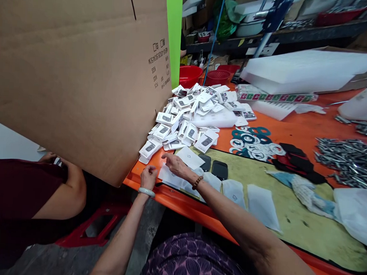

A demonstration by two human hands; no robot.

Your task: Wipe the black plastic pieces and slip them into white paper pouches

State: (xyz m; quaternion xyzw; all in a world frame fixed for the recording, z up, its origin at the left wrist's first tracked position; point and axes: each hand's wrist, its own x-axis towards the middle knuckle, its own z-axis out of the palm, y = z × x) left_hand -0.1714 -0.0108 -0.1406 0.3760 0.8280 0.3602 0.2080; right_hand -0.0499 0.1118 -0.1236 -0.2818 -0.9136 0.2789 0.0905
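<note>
My left hand [148,176] rests at the orange table's edge [180,203], fingers curled in, beside a white paper sleeve [169,177]. My right hand [176,164] lies on the white sleeves with the forefinger stretched toward the heap of small white packaged boxes [187,117]. Two black flat devices [220,169] sit just right of that hand on the yellow-green mat [302,226]. More white sleeves [261,205] lie along the mat's near edge.
A big cardboard box [79,70] is held up at left by another person [29,191] sitting beside a red stool [99,227]. Round teal and white labels [252,143], black and red pouches [296,160], metal parts [351,160], white foam sheets [307,68] and red bowls [189,74] cover the table.
</note>
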